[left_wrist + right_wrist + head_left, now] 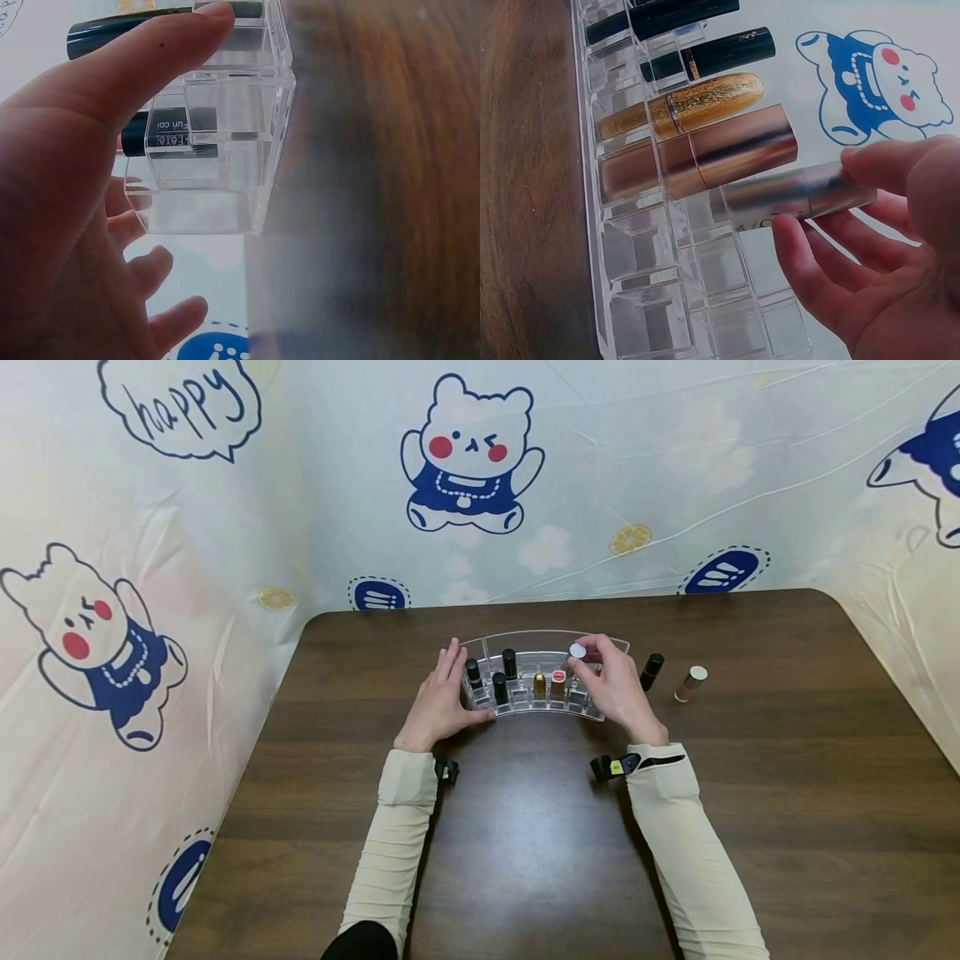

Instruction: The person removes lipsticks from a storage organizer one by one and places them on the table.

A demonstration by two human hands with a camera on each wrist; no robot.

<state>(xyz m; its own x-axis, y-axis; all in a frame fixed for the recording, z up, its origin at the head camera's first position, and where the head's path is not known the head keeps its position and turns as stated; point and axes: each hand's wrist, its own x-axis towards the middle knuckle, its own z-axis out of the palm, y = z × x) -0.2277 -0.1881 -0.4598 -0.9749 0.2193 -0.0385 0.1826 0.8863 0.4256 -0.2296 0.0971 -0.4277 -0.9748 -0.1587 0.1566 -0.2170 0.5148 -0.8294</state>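
At clear organizer (536, 643) | silver tube (784, 195) pinched inside right hand (613, 683) | left hand (441, 700) spread alongside

The clear rack (634, 251) looks like glossy plastic. The silver tube (765, 196) is smooth and metallic, the gold tube (712, 97) rough and glittery, the table (510, 860) softly shining wood.

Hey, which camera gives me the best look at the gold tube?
The right wrist view: the gold tube is large there, its glittery surface and silvery band visible. The head view shows it small in the clear organizer; the left wrist view doesn't show it.
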